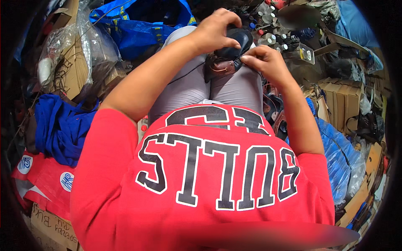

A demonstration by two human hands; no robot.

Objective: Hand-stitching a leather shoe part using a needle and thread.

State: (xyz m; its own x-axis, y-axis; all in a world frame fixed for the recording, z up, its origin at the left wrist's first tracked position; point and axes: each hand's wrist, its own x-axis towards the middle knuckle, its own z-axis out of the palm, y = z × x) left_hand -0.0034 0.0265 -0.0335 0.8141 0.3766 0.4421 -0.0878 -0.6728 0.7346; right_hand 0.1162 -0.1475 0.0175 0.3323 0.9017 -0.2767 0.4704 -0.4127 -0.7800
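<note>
A dark shoe (222, 67), black with a reddish-brown part and a light thread line, rests on my grey-trousered thighs. My left hand (218, 30) curves over its far left side, thumb and fingers bent against the black part. At the shoe's right edge my right hand (264, 62) is closed in a pinch; anything fine between the fingertips is too small to make out. A thin dark cord (184, 75) trails across my left thigh from the shoe's left side.
Beyond my knees stand a blue bag (134, 31) and several small bottles (268, 37). Blue cloth (63, 127) and clear plastic (100, 46) lie to the left. Cardboard (341, 100), blue plastic sheeting (335, 159) and more brown shoes (274, 106) are on the right.
</note>
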